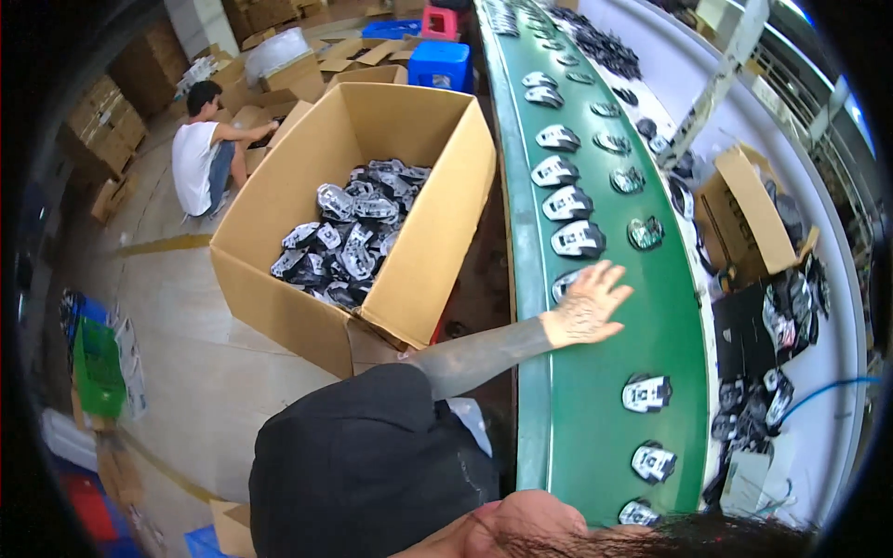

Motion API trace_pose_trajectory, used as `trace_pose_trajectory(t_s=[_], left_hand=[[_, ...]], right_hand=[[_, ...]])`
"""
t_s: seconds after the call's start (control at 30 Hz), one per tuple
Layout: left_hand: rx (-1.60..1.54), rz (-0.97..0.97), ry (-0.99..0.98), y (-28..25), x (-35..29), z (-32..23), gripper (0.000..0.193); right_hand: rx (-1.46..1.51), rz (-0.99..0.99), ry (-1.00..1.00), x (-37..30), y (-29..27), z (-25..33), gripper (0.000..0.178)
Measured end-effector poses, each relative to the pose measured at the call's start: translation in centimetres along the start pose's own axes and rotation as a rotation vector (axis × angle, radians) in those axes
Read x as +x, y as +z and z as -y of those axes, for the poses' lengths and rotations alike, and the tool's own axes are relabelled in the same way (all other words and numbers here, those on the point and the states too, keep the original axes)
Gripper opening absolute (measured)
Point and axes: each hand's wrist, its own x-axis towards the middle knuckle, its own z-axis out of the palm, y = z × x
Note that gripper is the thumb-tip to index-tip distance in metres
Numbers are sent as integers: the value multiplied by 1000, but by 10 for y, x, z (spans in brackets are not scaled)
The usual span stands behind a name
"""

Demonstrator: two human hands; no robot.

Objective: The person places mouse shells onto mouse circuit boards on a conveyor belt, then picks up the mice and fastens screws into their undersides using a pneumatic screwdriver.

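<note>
Head view: one arm reaches up from the lower edge over the green conveyor belt [595, 409]; going by where it enters, it looks like the left hand [588, 302], though that isn't fully certain. It's spread flat, fingers apart, palm down, grasping nothing. Fingertips lie on or just over a grey-and-white plastic mouse shell [565, 282], partly hidden under the palm; can't tell if there's real contact. The right hand is out of frame.

More white/grey shells [578, 239] run in a line up the belt beyond the hand, w/ a second row of darker, round-ish parts [645, 232] beside them on the right. Nearer the person, three more shells sit on the belt; the closest to the hand [646, 392] is well apart from it.

Left of the belt, a big open brown cardboard box [437, 251] stands on the floor, bottom covered w/ a heap of black-and-silver shell parts [349, 232]. Person's black-sleeved shoulder [363, 465] fills the lower centre.

Right of the belt, a white bench [828, 372] carries a small open carton [744, 209] and dark parts [791, 307].

Background: another person in a white sleeveless top [197, 158] crouches among flat cartons; blue plastic stool [439, 63] behind the big box.
</note>
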Motion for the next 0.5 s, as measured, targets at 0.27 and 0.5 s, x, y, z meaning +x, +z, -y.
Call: trace_pose_trajectory(t_s=[0.27,0.5], left_hand=[[-85,42,95,3,-6,52,68],[-209,18,19,19,74,30,65]], right_hand=[[-287,-133,-48,-46,-37,-3,38],[-667,-262,-199,-31,-130,33,39]])
